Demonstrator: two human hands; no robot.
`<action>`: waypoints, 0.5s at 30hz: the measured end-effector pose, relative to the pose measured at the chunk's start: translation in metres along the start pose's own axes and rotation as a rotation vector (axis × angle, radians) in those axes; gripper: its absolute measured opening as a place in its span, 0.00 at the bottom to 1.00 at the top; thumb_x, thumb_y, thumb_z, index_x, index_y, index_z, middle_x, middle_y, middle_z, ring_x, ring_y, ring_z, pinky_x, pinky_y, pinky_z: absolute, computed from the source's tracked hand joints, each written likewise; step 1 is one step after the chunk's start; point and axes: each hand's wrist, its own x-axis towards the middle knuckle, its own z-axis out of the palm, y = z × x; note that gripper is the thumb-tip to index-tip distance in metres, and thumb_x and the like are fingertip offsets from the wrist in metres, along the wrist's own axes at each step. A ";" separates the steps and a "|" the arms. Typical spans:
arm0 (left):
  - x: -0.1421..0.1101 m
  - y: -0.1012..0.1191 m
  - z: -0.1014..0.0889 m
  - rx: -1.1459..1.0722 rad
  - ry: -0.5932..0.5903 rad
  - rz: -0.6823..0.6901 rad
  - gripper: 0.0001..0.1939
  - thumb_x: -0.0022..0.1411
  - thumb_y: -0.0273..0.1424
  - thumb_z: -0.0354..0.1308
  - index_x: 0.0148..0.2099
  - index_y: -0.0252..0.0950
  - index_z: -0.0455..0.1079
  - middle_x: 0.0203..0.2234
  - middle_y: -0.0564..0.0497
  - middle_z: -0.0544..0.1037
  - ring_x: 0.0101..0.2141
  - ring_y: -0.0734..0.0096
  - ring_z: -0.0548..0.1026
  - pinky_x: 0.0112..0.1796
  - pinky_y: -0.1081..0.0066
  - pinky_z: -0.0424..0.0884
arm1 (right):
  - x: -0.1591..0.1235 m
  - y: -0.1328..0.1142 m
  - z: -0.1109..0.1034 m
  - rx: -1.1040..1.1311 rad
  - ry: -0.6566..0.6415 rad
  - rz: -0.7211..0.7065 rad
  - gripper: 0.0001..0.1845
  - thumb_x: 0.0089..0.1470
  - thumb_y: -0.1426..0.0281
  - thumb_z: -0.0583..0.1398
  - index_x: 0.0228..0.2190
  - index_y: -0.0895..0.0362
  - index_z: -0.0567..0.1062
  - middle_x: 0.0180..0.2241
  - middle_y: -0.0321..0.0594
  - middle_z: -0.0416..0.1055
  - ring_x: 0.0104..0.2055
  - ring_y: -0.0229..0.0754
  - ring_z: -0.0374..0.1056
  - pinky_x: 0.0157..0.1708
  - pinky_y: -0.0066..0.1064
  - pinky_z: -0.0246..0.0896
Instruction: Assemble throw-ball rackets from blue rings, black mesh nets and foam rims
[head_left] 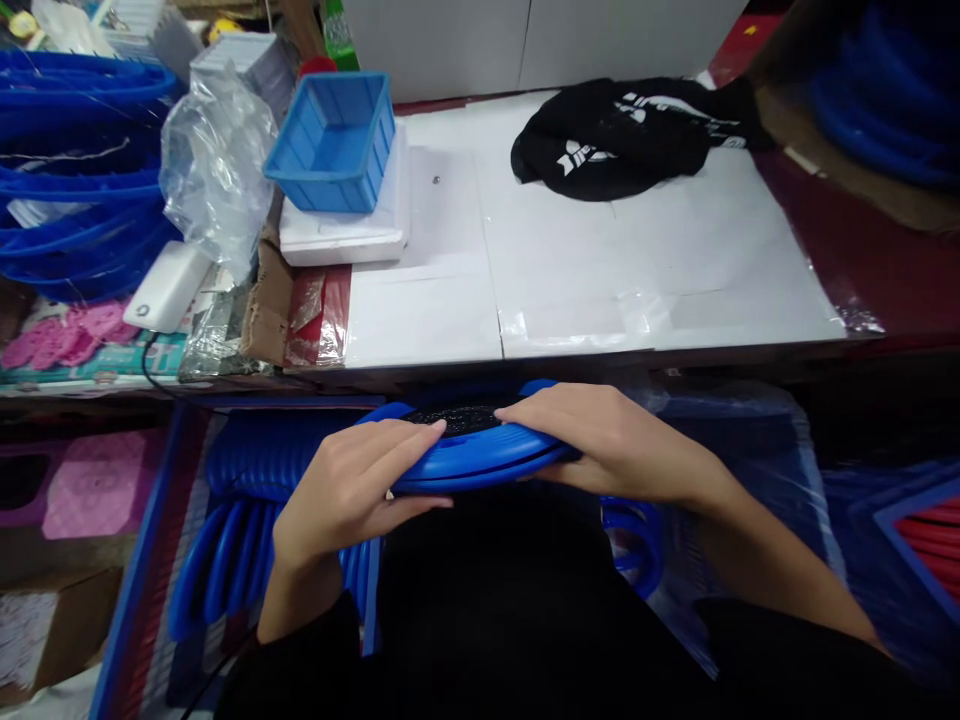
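Observation:
Held level in front of my body is a blue plastic ring (pixel 487 458) with black mesh across its middle. My left hand (pixel 360 485) grips its left side, thumb and fingers closed over and under the rim. On the right side my right hand (pixel 611 440) does the same, fingertips on top near the mesh. The ring's edge has a dark groove running along it. Under the hands, more blue rings (pixel 259 455) stand packed on edge in a crate (pixel 142 590); my arms and body hide part of them.
A white-covered table (pixel 570 260) lies ahead, bearing a black cloth with white print (pixel 622 140). A light blue bin (pixel 330 190) sits on a white slab (pixel 341 240) at its left. Further left are a see-through plastic bag (pixel 217 165), a white device (pixel 169 285) and stacked blue rings (pixel 82 185).

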 end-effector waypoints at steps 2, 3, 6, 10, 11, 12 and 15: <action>0.004 0.007 0.001 0.010 -0.002 0.006 0.31 0.68 0.38 0.69 0.69 0.37 0.69 0.48 0.40 0.86 0.45 0.55 0.87 0.48 0.62 0.84 | 0.002 -0.006 0.001 -0.046 -0.011 -0.018 0.26 0.68 0.61 0.64 0.62 0.57 0.73 0.52 0.51 0.82 0.49 0.52 0.80 0.50 0.44 0.77; 0.006 0.010 0.000 0.016 0.003 0.003 0.30 0.69 0.38 0.68 0.68 0.37 0.69 0.48 0.40 0.86 0.45 0.54 0.87 0.47 0.62 0.84 | 0.003 -0.009 0.001 -0.061 -0.004 -0.029 0.27 0.68 0.60 0.64 0.63 0.57 0.72 0.52 0.52 0.82 0.49 0.52 0.80 0.49 0.45 0.77; 0.006 0.012 -0.002 0.012 0.022 -0.005 0.29 0.70 0.39 0.67 0.68 0.36 0.69 0.47 0.39 0.86 0.44 0.54 0.86 0.46 0.62 0.83 | 0.004 -0.015 -0.002 -0.084 0.020 -0.050 0.30 0.68 0.56 0.63 0.63 0.59 0.71 0.51 0.52 0.82 0.49 0.53 0.80 0.49 0.44 0.77; 0.005 0.013 -0.002 -0.030 0.042 -0.022 0.28 0.72 0.40 0.65 0.68 0.35 0.69 0.48 0.39 0.85 0.45 0.55 0.86 0.46 0.62 0.82 | 0.005 -0.021 -0.006 -0.097 0.049 -0.058 0.26 0.68 0.56 0.64 0.59 0.60 0.73 0.49 0.50 0.82 0.49 0.52 0.80 0.51 0.45 0.75; 0.005 0.014 0.000 -0.031 0.057 -0.035 0.27 0.72 0.39 0.65 0.68 0.35 0.70 0.48 0.39 0.85 0.45 0.55 0.86 0.47 0.63 0.81 | 0.006 -0.022 -0.006 -0.097 0.076 -0.051 0.23 0.68 0.58 0.64 0.57 0.59 0.74 0.48 0.49 0.83 0.50 0.52 0.80 0.55 0.48 0.73; 0.006 0.015 0.001 -0.029 0.077 -0.054 0.27 0.71 0.38 0.66 0.68 0.36 0.71 0.48 0.40 0.85 0.44 0.56 0.86 0.47 0.63 0.81 | 0.006 -0.022 -0.005 -0.095 0.109 -0.041 0.20 0.67 0.60 0.65 0.55 0.58 0.75 0.46 0.47 0.83 0.50 0.53 0.79 0.60 0.53 0.70; 0.008 0.018 0.007 -0.017 0.127 -0.103 0.25 0.69 0.34 0.68 0.66 0.38 0.73 0.47 0.43 0.86 0.43 0.57 0.86 0.47 0.65 0.81 | 0.009 -0.024 0.000 -0.095 0.191 -0.003 0.16 0.67 0.64 0.65 0.53 0.55 0.76 0.41 0.43 0.84 0.47 0.53 0.80 0.68 0.65 0.58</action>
